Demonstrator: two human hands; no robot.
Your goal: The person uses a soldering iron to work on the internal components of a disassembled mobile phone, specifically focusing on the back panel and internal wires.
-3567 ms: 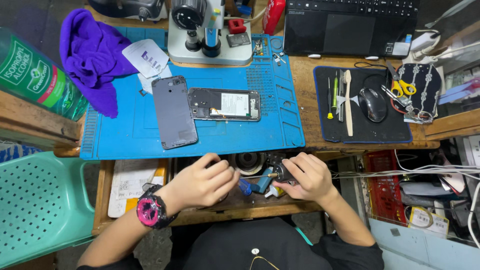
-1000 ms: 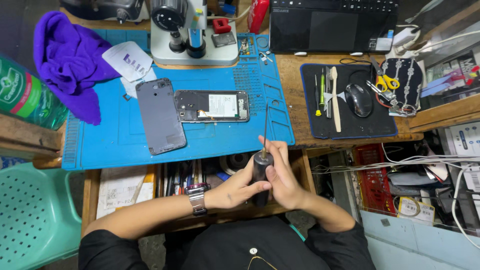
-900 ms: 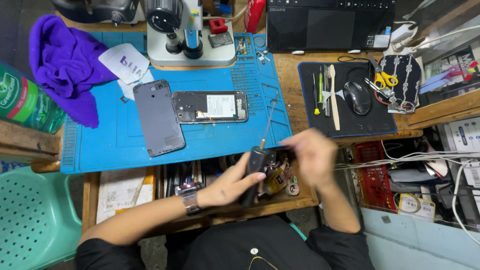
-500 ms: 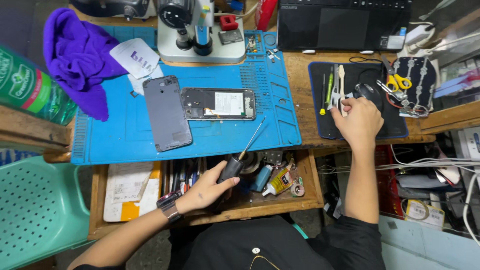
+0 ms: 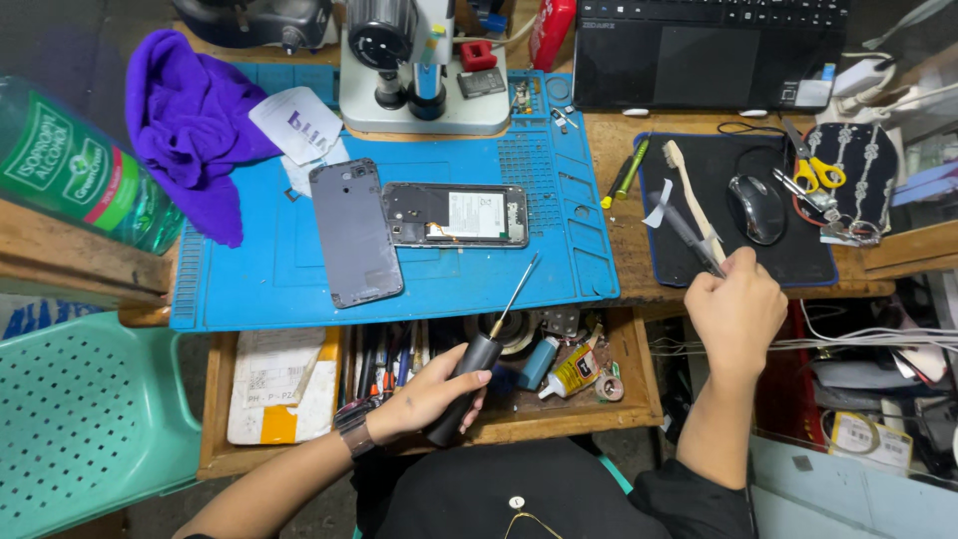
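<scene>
So the right hand (image 5: 736, 307) had left the screwdriver (image 5: 477, 364) and gone over to the black mat (image 5: 798, 262), now pinching a thin dark tool (image 5: 689, 236) there; left hand (image 5: 424, 394) alone gripped the driver over the open drawer (image 5: 519, 414), tip aimed toward the opened phone (image 5: 455, 215).

Light falls evenly from above, bright on the blue mat (image 5: 299, 289) and the table (image 5: 624, 265), with only short, soft shadows beside things. The open phone (image 5: 456, 215) shows a small glint of glare, and the green bottle (image 5: 75, 165) carries pale highlights. The corners fall dim, darkest at the upper left and under the table. The wide lens bends straight lines near the edges, so the bottle looks stretched. Focus is sharp at the centre; the right hand (image 5: 736, 311) is slightly soft
</scene>
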